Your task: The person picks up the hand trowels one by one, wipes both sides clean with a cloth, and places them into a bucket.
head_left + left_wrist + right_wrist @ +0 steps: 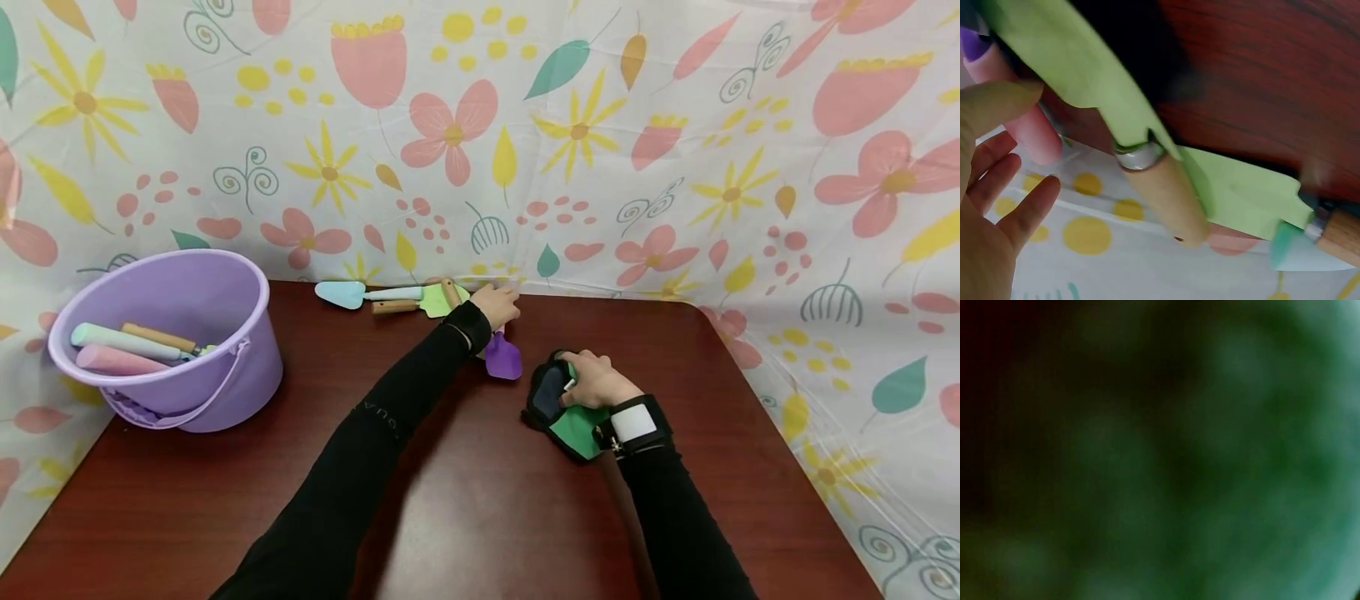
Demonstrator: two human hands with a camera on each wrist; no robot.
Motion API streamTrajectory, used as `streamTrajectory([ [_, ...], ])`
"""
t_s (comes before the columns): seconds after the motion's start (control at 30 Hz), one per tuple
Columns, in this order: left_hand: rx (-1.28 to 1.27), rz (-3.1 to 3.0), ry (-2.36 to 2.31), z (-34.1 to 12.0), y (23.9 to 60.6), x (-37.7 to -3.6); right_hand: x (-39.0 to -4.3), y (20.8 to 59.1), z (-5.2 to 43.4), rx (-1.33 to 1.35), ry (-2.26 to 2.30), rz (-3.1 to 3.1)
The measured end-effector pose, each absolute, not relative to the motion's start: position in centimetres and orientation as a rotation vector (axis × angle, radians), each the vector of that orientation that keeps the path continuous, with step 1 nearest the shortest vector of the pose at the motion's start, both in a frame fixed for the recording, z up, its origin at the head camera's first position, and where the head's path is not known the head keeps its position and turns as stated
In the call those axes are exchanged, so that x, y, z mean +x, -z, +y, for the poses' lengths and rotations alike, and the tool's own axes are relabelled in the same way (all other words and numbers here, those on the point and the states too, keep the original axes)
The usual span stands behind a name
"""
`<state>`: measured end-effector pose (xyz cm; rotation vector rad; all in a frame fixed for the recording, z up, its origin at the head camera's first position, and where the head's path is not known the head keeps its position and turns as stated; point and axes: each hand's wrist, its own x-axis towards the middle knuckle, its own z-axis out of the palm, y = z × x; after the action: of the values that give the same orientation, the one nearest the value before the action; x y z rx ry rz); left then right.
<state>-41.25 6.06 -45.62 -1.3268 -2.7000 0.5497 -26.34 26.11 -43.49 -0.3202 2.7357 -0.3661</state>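
Near the back edge of the table, my left hand (495, 306) is over a small toy shovel with a purple blade (503, 357) and a pink handle (1038, 131). In the left wrist view its thumb overlaps the handle while the fingers stay spread beside it. Beside this hand lie two light green garden tools with wooden handles (1169, 200) and a light blue trowel (342, 293). My right hand (596, 380) grips a green and black fabric item (581, 431) with a dark blue patch, low over the table. The right wrist view is only a dark green blur.
At the left stands a purple bucket (258, 333) with its handle hanging down in front. Inside it are tools with mint, pink and wooden handles (123, 360). A flower-print sheet (450, 208) hangs behind the dark brown table (480, 500) and along its sides.
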Motion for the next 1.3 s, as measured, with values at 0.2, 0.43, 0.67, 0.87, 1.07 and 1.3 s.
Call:
streamTrajectory([
  [0.2, -1.306, -2.734, -0.549, 5.1, 45.5, -41.5, -26.2, 43.8, 26.4, -0.420, 0.397, 2.764],
  [0.43, -1.188, -2.884, -0.422, 3.2, 42.6, -40.0, -25.1, 42.9, 28.1, -0.524, 0.527, 2.864],
  [0.67, -1.061, -2.896, -0.053, -0.4, 42.7, -39.2, -24.1, 40.9, 29.0, -0.507, 0.682, 2.923],
  [0.87, -1.024, -2.988, 0.192, -3.5, 41.3, -36.6, -23.6, 38.6, 28.6, -0.497, 0.850, 3.045],
  [1.07, -0.972, -2.915, 0.497, -6.3, 40.4, -34.2, -23.0, 36.8, 27.7, -0.500, 1.027, 3.159],
  [1.3, -0.779, -2.841, 0.724, -8.7, 39.1, -31.0, -22.6, 35.5, 26.2, -0.492, 1.201, 3.192],
])
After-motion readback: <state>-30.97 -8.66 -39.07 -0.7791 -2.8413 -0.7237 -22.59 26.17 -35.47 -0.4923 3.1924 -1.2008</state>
